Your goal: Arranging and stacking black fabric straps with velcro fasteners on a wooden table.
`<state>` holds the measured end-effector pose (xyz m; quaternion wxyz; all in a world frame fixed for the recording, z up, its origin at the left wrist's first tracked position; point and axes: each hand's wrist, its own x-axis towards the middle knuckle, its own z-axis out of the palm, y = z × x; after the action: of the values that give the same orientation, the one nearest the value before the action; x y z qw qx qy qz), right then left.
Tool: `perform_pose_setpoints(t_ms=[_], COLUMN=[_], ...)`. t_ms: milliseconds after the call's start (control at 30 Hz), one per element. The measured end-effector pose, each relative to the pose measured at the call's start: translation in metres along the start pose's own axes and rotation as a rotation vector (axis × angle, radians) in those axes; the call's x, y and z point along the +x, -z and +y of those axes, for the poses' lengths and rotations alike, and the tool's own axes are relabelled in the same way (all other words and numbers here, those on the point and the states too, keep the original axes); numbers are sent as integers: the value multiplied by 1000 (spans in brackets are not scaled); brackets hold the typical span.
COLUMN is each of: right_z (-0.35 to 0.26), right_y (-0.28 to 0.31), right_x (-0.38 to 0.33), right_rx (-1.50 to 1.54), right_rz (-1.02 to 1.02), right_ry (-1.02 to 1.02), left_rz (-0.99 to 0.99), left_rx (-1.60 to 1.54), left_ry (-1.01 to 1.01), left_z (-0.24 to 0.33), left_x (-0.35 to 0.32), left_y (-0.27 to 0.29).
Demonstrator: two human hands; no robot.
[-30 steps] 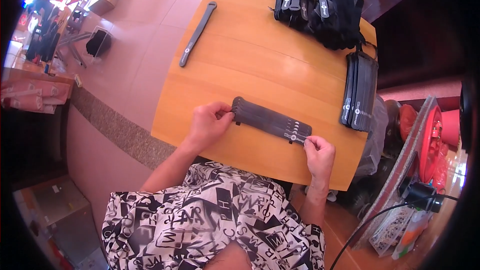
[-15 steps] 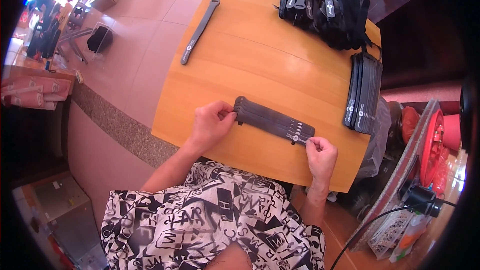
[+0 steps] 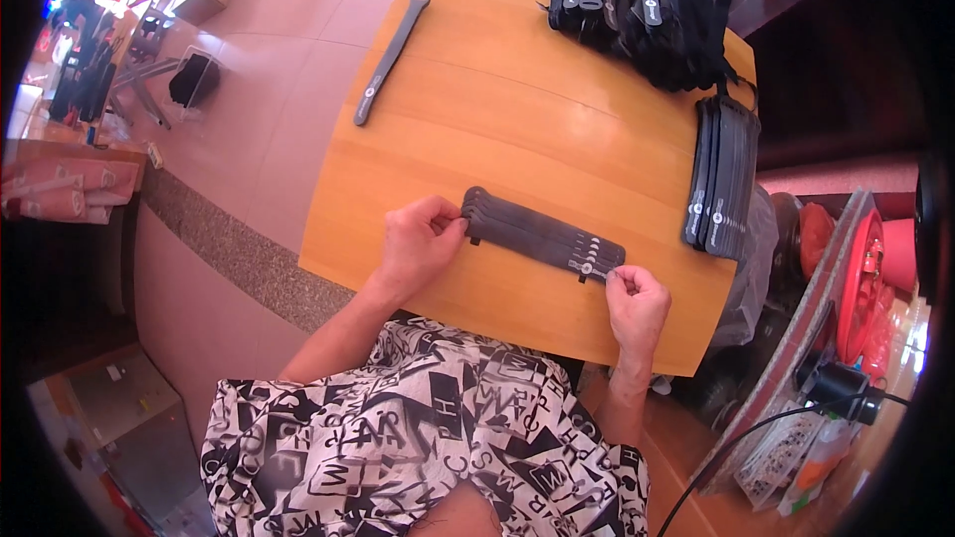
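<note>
A person in a black-and-white patterned shirt (image 3: 418, 438) keeps both hands on a fanned stack of dark straps (image 3: 542, 234) lying near the front edge of the wooden table (image 3: 497, 119). The left hand (image 3: 418, 244) has its fingers closed on the stack's left end; the right hand (image 3: 637, 303) pinches the right end between closed fingers. Hands and stack sit where they were half a second ago, with no visible shift. Farther out, a second neat stack of straps (image 3: 721, 179) lies by the table's right edge, a single strap (image 3: 391, 58) lies at the left, and a black pile of strapped gear (image 3: 647, 10) rests at the far side.
</note>
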<state>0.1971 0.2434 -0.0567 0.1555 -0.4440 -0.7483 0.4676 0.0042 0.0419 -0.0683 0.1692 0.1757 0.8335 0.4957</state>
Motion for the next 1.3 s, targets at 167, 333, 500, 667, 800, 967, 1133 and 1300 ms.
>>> perform_pose_setpoints(t_ms=[167,333,500,667,800,967,1133,1300], right_z=[2,0,-3,-6,-4,-4,-8,-9], right_y=[-6,-5,-4,-4,-4,-7,-11,-13], right_x=[3,1,1,1,1,0,1,2], right_rx=[-94,-43,-60,-90,-114,-125,-148,-242], right_rz=[34,28,30,43,46,43,43,47], right_ry=[51,24,29,28,63,39,42,123], left_rz=[5,38,36,46,58,47,33,22], left_rx=[-29,2,14,29,47,60,133,158], left_ry=[9,-23,-20,-35,-75,-51,-55,13], left_z=[-4,3,5,3,2,3,8,6], left_x=[-2,0,0,0,-2,-1,3,3], left_y=[0,-1,-1,-3,-4,-2,2,0])
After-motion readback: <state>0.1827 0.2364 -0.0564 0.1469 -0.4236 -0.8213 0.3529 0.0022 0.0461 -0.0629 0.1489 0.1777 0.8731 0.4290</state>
